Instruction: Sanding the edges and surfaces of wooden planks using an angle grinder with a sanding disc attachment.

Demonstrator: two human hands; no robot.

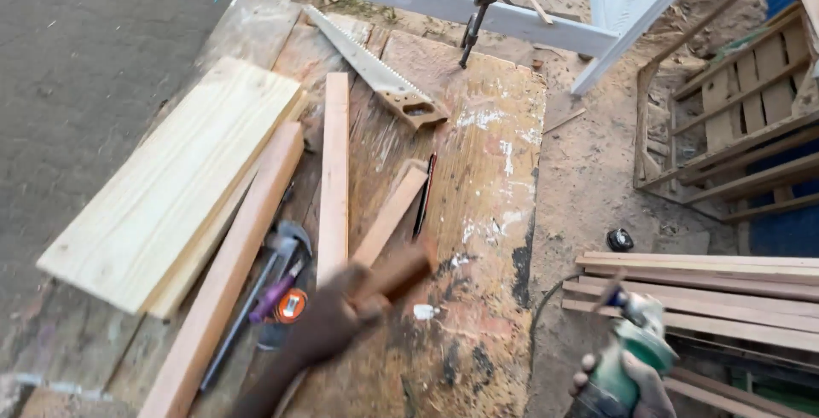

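The right hand grips a green angle grinder beside the worn, paint-splashed workbench; the blurred left hand clasps a short wooden block. Sandy ground lies beyond; a handsaw rests on the bench.

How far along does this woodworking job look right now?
Done: strips lie cut on the workbench, beside a wide plank and a handsaw. In hand: the left hand grips a short wooden block, blurred, and the right hand holds a green power tool. Left: a stack of slats lies loose, joined to nothing.
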